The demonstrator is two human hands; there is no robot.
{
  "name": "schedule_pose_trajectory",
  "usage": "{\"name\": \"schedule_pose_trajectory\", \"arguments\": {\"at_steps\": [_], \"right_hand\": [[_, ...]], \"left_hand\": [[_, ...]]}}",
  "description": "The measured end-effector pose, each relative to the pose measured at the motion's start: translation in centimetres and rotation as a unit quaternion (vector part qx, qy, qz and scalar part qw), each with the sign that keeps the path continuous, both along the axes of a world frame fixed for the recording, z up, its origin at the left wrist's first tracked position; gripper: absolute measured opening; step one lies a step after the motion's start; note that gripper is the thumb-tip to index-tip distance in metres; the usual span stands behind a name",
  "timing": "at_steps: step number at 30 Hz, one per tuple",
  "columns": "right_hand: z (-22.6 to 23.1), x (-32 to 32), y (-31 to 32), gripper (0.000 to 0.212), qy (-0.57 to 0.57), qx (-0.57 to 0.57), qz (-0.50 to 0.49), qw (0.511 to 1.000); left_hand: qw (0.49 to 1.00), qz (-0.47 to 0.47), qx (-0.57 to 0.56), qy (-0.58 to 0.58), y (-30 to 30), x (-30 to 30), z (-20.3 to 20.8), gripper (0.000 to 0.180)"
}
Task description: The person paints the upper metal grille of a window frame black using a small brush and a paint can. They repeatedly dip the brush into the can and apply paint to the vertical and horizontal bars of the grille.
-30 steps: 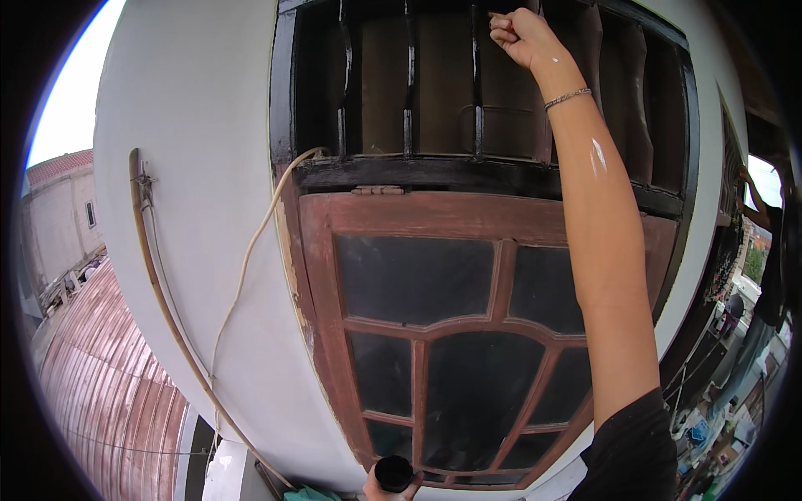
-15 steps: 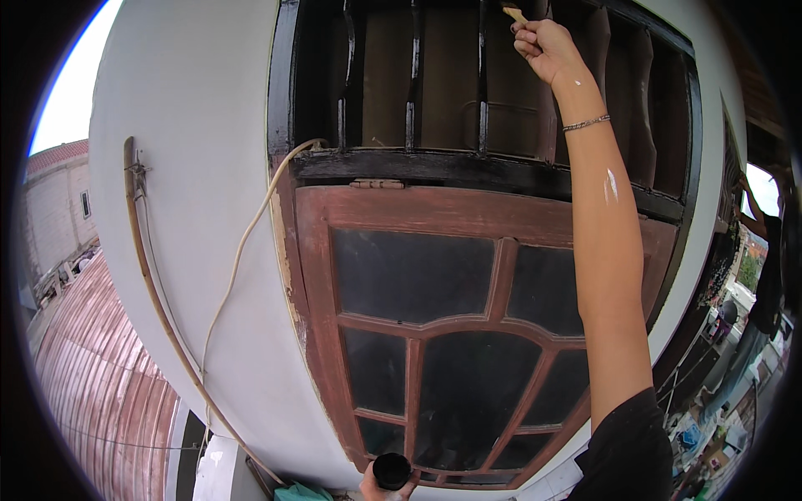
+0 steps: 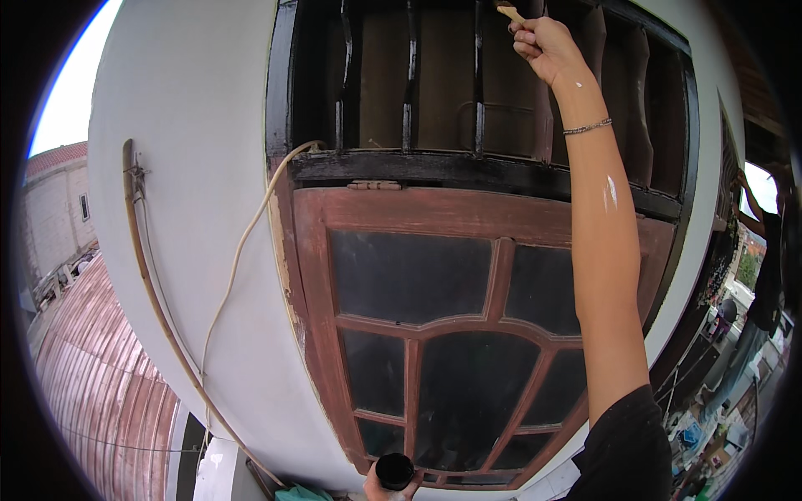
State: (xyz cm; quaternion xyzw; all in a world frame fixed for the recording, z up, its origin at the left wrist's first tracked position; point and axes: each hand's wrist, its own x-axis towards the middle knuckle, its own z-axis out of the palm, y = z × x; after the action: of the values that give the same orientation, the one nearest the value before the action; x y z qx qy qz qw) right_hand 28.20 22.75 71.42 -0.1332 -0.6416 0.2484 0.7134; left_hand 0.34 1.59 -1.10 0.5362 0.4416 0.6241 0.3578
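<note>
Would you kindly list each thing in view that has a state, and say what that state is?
right hand: raised, closed on a wooden handle by the black upper bars
left hand: low, holding a black round container
window sash: shut, brown paint worn, panes dark
upper frame: black
cable: hanging loose down the white wall

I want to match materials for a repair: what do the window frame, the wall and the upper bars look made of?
The window frame looks like wood with a worn reddish-brown stain, the grain and bare patches showing. The wall seems to be smooth white-painted plaster. The upper bars look glossy black, freshly coated; wood or metal beneath, I cannot tell. The right hand holds a pale wooden-looking handle.
</note>
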Motion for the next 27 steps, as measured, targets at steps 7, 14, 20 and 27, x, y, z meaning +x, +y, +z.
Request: {"name": "schedule_pose_trajectory", "arguments": {"at_steps": [7, 14, 20, 27], "right_hand": [[1.5, 0.4, 1.2, 0.017, 0.013, -0.023, -0.092, 0.995], [4.2, 1.0, 3.2, 0.015, 0.004, -0.016, -0.067, 0.998], [5.3, 0.5, 4.0, 0.013, 0.009, -0.032, -0.033, 0.999], [3.9, 1.3, 2.2, 0.01, 0.015, 0.01, -0.018, 1.0]], "left_hand": [[0.998, -0.056, -0.003, -0.029, 0.0, -0.4, 1.6, 0.063], [0.997, -0.054, 0.009, -0.054, -0.2, 0.0, 3.0, 0.061], [0.997, -0.055, 0.007, -0.046, -0.3, -0.2, 2.1, 0.061], [0.996, -0.071, 0.012, -0.056, -0.4, -0.4, 2.6, 0.062]]}}
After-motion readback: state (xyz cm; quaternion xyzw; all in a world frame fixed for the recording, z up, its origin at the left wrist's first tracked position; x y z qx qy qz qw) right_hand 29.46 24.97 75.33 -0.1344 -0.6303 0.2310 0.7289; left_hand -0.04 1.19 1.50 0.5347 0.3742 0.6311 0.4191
